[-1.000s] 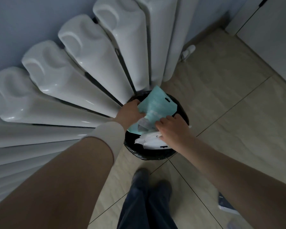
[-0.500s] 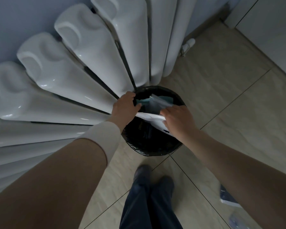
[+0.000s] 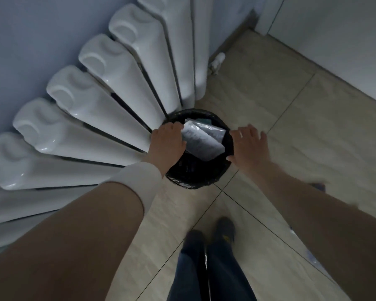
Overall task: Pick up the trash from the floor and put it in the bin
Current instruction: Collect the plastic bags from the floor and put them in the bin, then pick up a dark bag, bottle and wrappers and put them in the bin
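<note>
The right hand (image 3: 246,144) has let go of the white packaging and drawn back to the right rim of the bin (image 3: 195,181), where it now hovers with fingers spread and nothing in them. The left hand (image 3: 167,142) remains at the bin's left rim, its fingers curled over the edge of a crinkled clear plastic wrapper (image 3: 201,141) that now lies inside the black-lined bin, tilted against a teal scrap (only a corner shows) at the far side. The bin stands on the beige tile floor (image 3: 291,131) just beside a white radiator (image 3: 91,109). A white band (image 3: 139,181) wraps the left wrist. The person's dark shoes (image 3: 211,233) are planted near the bin, and blurred scraps of litter (image 3: 313,260) lie on the tiles by the right forearm.
</note>
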The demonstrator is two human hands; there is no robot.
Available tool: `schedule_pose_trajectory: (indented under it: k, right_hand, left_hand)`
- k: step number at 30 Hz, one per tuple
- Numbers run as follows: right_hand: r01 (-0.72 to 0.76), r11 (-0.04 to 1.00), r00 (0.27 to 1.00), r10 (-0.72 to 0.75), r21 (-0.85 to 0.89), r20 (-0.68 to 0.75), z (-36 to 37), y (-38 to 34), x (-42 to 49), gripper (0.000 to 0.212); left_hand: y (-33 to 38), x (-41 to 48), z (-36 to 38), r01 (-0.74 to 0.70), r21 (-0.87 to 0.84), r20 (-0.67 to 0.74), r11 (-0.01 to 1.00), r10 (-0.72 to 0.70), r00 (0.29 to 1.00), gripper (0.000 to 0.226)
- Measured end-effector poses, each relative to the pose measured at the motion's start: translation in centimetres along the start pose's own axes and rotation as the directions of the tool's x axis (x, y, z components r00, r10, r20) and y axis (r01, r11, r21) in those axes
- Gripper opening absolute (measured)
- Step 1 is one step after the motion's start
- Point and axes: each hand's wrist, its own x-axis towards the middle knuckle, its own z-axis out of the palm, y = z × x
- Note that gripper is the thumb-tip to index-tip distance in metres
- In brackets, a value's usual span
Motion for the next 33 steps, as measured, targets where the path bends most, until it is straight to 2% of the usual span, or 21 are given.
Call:
schedule_pose_trajectory:
  k: [3, 8, 13, 16, 18, 25, 28, 31, 33]
  right_hand:
    - [-0.106, 0.991, 0.994, 0.108, 0.087, -0.011, -0.2, 1.9, -4.5, 0.064]
    - [-0.329, 0.92, 0.943, 0.331, 0.213, 0.027, 0.2, 7.8, -12.4, 0.068]
    - [-0.548, 0.776, 0.823, 0.567, 0.312, 0.036, 3.4, 15.5, -21.0, 0.065]
    - [-0.633, 0.705, 0.755, 0.654, 0.32, 0.054, 6.7, 20.0, -26.2, 0.063]
    - [-0.694, 0.636, 0.696, 0.712, 0.337, 0.091, 9.3, 22.8, -29.9, 0.064]
    - [-0.834, 0.481, 0.545, 0.797, 0.271, 0.262, 18.0, 30.6, -40.9, 0.067]
    - [-0.848, 0.463, 0.527, 0.79, 0.258, 0.314, 19.2, 32.3, -42.2, 0.07]
    - [-0.846, 0.461, 0.53, 0.78, 0.268, 0.333, 20.1, 33.5, -42.0, 0.076]
    - [-0.848, 0.455, 0.528, 0.768, 0.271, 0.364, 21.1, 34.3, -41.2, 0.078]
  left_hand:
    - [3.5, -2.6, -0.8, -0.094, 0.094, -0.004, 0.991, 0.094, 0.996, 0.042]
    - [10.8, -6.6, -0.8, -0.276, 0.272, 0.012, 0.922, 0.283, 0.959, 0.035]
    - [19.5, -11.0, 1.9, -0.404, 0.255, 0.045, 0.879, 0.407, 0.912, 0.034]
    - [24.9, -14.0, 4.6, -0.483, 0.31, 0.021, 0.819, 0.502, 0.865, 0.033]
    - [28.2, -16.0, 7.3, -0.518, 0.273, 0.055, 0.811, 0.524, 0.85, 0.038]
    - [38.3, -21.1, 15.3, -0.647, 0.284, 0.252, 0.708, 0.596, 0.762, 0.047]
    - [41.4, -21.8, 16.4, -0.684, 0.316, 0.237, 0.658, 0.643, 0.728, 0.041]
    - [43.7, -21.5, 17.4, -0.706, 0.254, 0.326, 0.661, 0.629, 0.706, 0.041]
    - [45.0, -20.7, 18.2, -0.716, 0.267, 0.296, 0.646, 0.652, 0.698, 0.042]
